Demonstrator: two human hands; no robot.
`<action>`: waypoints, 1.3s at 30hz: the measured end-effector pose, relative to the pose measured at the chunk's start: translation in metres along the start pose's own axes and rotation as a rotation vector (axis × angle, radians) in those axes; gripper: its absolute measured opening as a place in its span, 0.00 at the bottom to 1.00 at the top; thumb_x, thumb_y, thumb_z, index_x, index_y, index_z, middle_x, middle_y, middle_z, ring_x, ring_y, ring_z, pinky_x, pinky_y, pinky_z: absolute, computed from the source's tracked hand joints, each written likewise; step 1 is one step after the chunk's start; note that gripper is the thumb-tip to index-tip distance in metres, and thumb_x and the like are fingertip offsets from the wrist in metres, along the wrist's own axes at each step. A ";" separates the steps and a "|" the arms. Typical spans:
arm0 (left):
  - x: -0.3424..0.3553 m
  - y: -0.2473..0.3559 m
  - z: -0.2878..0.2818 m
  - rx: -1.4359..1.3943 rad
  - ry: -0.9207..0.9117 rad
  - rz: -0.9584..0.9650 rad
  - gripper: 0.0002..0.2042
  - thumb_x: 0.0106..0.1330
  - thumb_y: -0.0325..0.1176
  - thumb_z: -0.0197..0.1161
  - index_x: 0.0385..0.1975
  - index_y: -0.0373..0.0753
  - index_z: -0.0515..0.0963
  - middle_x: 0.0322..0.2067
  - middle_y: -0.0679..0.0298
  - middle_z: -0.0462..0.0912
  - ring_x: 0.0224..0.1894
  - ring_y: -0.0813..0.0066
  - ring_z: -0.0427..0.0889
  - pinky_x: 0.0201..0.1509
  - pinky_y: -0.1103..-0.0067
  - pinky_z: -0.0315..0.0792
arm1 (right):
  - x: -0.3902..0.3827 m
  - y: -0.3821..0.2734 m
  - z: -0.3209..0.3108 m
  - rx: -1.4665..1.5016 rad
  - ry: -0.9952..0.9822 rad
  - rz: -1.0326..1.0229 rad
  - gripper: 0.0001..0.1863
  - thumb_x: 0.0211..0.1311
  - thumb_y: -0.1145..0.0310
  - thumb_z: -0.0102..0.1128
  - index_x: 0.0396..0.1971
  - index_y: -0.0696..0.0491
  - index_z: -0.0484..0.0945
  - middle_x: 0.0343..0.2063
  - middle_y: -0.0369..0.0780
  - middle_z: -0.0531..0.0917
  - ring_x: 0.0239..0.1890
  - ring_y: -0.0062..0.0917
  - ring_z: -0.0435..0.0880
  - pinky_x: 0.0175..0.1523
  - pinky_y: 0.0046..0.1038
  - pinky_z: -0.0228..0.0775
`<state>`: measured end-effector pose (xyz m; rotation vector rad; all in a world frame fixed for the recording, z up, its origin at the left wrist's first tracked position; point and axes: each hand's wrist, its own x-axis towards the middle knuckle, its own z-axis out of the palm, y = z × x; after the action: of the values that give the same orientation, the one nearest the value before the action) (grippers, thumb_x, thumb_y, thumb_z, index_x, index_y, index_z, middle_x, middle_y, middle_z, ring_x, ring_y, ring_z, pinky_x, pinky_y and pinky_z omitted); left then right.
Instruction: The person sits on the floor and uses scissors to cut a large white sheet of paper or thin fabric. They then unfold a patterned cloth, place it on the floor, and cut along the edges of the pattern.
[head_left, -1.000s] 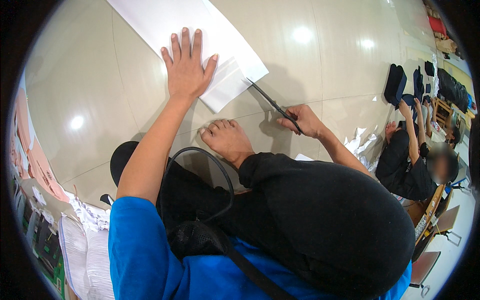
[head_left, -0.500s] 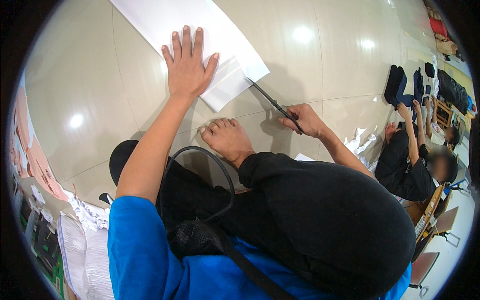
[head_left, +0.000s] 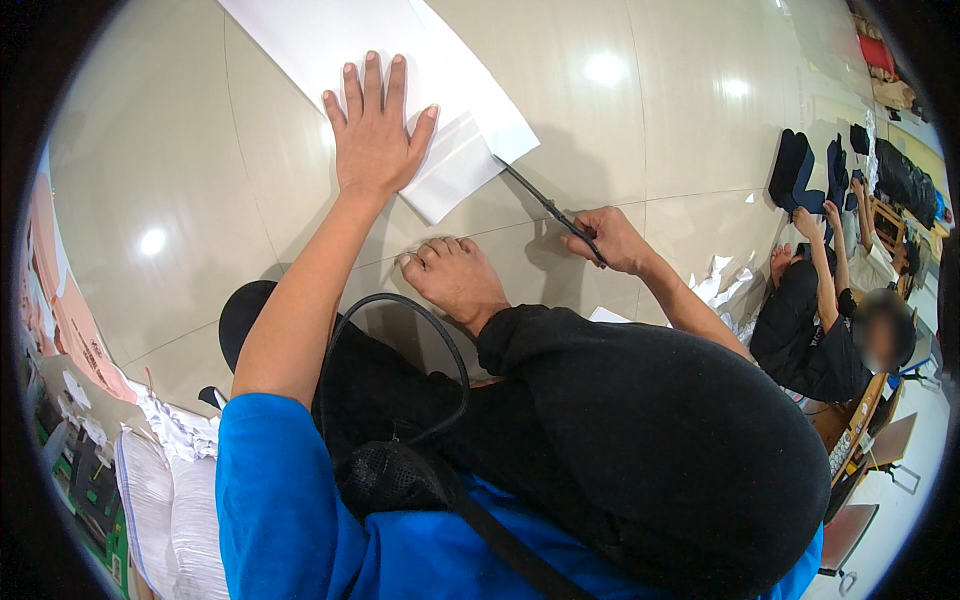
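Observation:
A long sheet of white paper (head_left: 300,40) lies on the tiled floor, with a folded strip at its near end. My left hand (head_left: 378,135) presses flat on it, fingers spread. My right hand (head_left: 610,240) grips a pair of dark scissors (head_left: 545,205) by the handles. The blades reach to the paper's right edge, beside the fold, and their tips meet the sheet there. Whether the blades are parted is hard to make out. My bare foot (head_left: 455,280) rests on the floor just below the paper.
White paper scraps (head_left: 720,285) lie to the right, near a seated person in black (head_left: 810,330). Dark cloth pieces (head_left: 795,170) are spread beyond. A black cable (head_left: 455,350) loops over my lap. White sacks (head_left: 170,500) and pink sheeting (head_left: 75,310) line the left side.
Almost nothing differs. My right hand and the scissors have shifted only very slightly; my left hand stays flat on the paper.

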<state>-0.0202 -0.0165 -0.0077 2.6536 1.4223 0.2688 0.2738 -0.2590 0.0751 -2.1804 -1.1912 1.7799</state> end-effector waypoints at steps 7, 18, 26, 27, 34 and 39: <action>-0.002 -0.002 -0.001 0.018 0.003 -0.001 0.40 0.82 0.63 0.47 0.87 0.47 0.53 0.86 0.50 0.50 0.87 0.40 0.45 0.86 0.37 0.40 | 0.003 -0.001 0.000 0.010 -0.008 0.005 0.20 0.70 0.63 0.73 0.19 0.54 0.78 0.13 0.31 0.75 0.16 0.14 0.73 0.22 0.24 0.61; -0.003 -0.004 -0.002 0.008 0.001 -0.009 0.40 0.82 0.64 0.46 0.87 0.47 0.54 0.86 0.50 0.50 0.87 0.40 0.44 0.86 0.37 0.38 | 0.006 0.000 -0.001 0.030 -0.017 -0.019 0.20 0.69 0.62 0.73 0.19 0.54 0.78 0.12 0.31 0.75 0.16 0.14 0.72 0.21 0.23 0.60; -0.001 0.000 -0.002 -0.006 -0.001 -0.003 0.40 0.82 0.63 0.46 0.86 0.46 0.55 0.86 0.50 0.51 0.87 0.40 0.44 0.86 0.37 0.38 | 0.005 -0.004 0.001 0.049 -0.004 0.005 0.18 0.68 0.64 0.72 0.19 0.54 0.78 0.12 0.31 0.74 0.15 0.13 0.71 0.21 0.24 0.59; -0.001 0.000 -0.003 -0.006 0.003 -0.003 0.40 0.82 0.63 0.47 0.86 0.46 0.55 0.85 0.49 0.51 0.87 0.40 0.45 0.86 0.37 0.39 | 0.005 -0.004 0.002 0.059 -0.008 0.007 0.18 0.68 0.64 0.72 0.19 0.54 0.78 0.12 0.31 0.75 0.15 0.13 0.71 0.21 0.24 0.59; -0.002 -0.001 -0.002 0.009 -0.007 -0.007 0.40 0.83 0.64 0.44 0.86 0.46 0.55 0.86 0.50 0.51 0.88 0.41 0.43 0.86 0.37 0.37 | 0.007 0.000 0.007 0.116 -0.021 0.010 0.19 0.69 0.63 0.73 0.20 0.54 0.78 0.12 0.31 0.75 0.15 0.14 0.72 0.21 0.23 0.59; -0.002 -0.001 -0.003 0.006 0.007 0.002 0.40 0.82 0.63 0.47 0.86 0.45 0.56 0.85 0.48 0.52 0.87 0.38 0.46 0.85 0.36 0.40 | 0.006 0.003 0.017 0.186 -0.037 0.044 0.18 0.69 0.62 0.72 0.21 0.54 0.79 0.13 0.32 0.75 0.15 0.15 0.73 0.21 0.24 0.62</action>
<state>-0.0225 -0.0173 -0.0048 2.6617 1.4246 0.2743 0.2612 -0.2639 0.0634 -2.0934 -0.9484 1.8724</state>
